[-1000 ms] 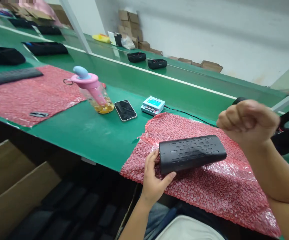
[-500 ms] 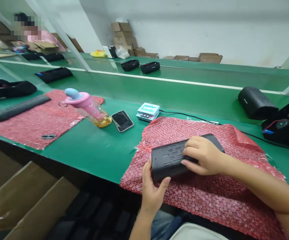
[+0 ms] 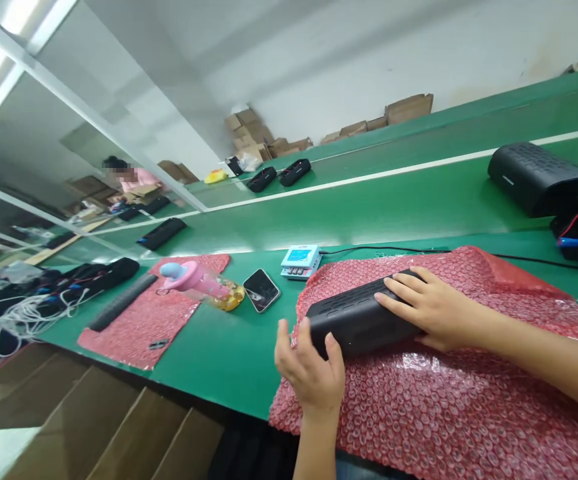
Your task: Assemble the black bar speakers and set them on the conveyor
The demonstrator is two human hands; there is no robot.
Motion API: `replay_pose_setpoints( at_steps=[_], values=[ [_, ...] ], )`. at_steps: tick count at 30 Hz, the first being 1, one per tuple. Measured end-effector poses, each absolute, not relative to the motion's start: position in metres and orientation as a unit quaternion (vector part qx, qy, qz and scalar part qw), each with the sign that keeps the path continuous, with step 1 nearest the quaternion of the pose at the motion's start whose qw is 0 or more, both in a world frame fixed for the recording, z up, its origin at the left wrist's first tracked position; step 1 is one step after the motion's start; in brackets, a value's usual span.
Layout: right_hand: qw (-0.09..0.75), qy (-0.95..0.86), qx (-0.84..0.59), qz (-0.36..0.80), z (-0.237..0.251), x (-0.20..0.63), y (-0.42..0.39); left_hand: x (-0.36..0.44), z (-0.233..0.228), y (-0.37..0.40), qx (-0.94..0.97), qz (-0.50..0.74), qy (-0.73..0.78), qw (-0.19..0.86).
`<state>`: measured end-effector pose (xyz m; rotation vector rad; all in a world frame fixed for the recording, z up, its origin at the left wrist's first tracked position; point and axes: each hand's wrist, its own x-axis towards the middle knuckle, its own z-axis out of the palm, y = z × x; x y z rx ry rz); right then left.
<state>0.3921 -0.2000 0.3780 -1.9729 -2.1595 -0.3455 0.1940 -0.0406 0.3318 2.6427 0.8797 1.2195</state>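
A black speaker housing (image 3: 369,320) with a pattern of raised shapes on its upper face lies on red bubble wrap (image 3: 419,400). Across its right end my right hand (image 3: 431,310) is closed, fingers over the top and thumb low on the near side. My left hand (image 3: 311,367) is at the left end, fingers apart and curved; whether its fingertips touch the housing I cannot tell. Behind the wrap stands a small light-blue device (image 3: 301,261) with a screen and a black cable. A phone (image 3: 261,291) lies left of it.
A pink-lidded drink bottle (image 3: 209,287) and a dark strip-shaped part (image 3: 123,303) lie on another bubble-wrap sheet (image 3: 133,340). More speaker housings (image 3: 533,177) stand at right. White cables (image 3: 33,313) lie far left. Cardboard (image 3: 103,413) is below the bench edge. A person in pink (image 3: 141,179) is farther back.
The housing has been tilted so its smooth near side shows more. My left hand has loosened, its fingers spreading off the end. My right hand has flattened over the right end. The view has tilted.
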Motion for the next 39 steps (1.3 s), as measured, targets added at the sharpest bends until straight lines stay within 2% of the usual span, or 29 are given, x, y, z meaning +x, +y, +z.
replay_pose_setpoints(
  at_steps=[2,5,12,15,27,33,39],
  values=[
    [0.115,-0.740,-0.653,-0.113,0.375,0.399,-0.198,0.204,0.342,-0.045,0.929,0.319,0.189,-0.008],
    [0.146,-0.749,-0.638,-0.105,0.376,0.406,-0.198,0.217,0.361,-0.043,0.972,0.195,0.130,-0.023],
    [0.160,-0.708,-0.686,0.055,0.399,0.402,-0.215,0.242,0.404,-0.024,0.993,0.044,0.029,0.104],
    [0.165,-0.694,-0.695,0.094,0.402,0.405,-0.217,0.251,0.410,-0.021,0.992,-0.006,0.020,0.124],
    [0.170,-0.658,-0.727,0.092,0.403,0.384,-0.214,0.257,0.409,-0.016,0.988,-0.018,0.009,0.151],
    [0.205,-0.678,-0.700,0.091,0.394,0.389,-0.213,0.248,0.398,-0.016,0.989,0.026,0.007,0.143],
    [0.199,-0.687,-0.694,0.083,0.395,0.392,-0.215,0.244,0.391,-0.012,0.991,0.092,-0.045,0.091]
  ],
)
